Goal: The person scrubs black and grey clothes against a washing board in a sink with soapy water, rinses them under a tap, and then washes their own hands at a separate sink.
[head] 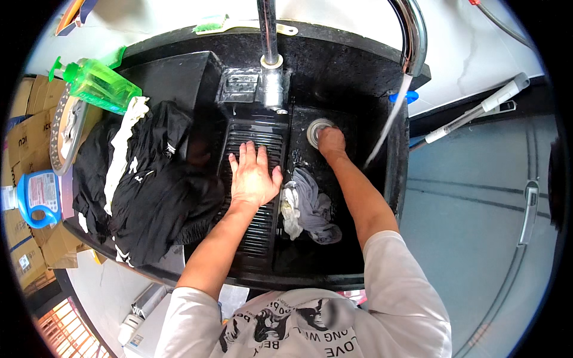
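Note:
My left hand (254,176) lies flat, palm down with fingers spread, on the ribbed washboard (255,241) of a black laundry sink. My right hand (331,141) reaches down to the round drain fitting (318,129) in the basin; its fingertips are at the fitting, and whether they grip it is hidden. Below the drain, a wet grey cloth (313,208) and a small white cloth (292,212) lie on the basin floor. Water runs from the curved chrome faucet (416,40) into the basin's right side. Black garments (156,201) are heaped left of the washboard.
A green pump bottle (105,85) lies tilted near the heap, beside an oval patterned basin (58,147). A blue-capped detergent jug (39,199) and cardboard boxes (36,134) are at far left. A brush (246,27) rests on the back ledge. A chrome pipe (270,58) stands behind the washboard.

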{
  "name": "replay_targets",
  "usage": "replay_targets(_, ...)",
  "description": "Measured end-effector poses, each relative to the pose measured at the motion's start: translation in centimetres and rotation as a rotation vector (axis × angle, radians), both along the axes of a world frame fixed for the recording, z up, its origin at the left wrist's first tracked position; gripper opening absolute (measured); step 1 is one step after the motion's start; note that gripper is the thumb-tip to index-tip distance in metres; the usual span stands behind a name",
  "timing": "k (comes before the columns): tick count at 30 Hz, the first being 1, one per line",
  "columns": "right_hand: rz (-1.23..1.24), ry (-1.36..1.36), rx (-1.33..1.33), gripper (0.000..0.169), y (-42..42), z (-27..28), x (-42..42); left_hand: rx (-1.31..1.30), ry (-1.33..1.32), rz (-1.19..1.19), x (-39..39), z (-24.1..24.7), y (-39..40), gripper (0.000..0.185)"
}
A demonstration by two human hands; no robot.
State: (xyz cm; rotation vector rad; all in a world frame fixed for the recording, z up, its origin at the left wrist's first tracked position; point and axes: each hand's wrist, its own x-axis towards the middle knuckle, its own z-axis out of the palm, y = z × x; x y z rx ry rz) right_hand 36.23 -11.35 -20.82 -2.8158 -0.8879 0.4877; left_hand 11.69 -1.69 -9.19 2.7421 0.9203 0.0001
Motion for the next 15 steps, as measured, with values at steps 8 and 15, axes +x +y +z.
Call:
replay_targets(8, 0.143, 0.094, 0.050, 0.058, -3.8, 4.5, -8.4, 0.001, 0.011, 0.016, -0.1, 0.0, -0.2, 0.068)
replay_targets(15, 0.681, 0.186, -0.239, 0.079, -13.0, 7.1, -21.7, 0.001, 0.006, 0.023, 0.2, 0.2, -0.3, 0.067)
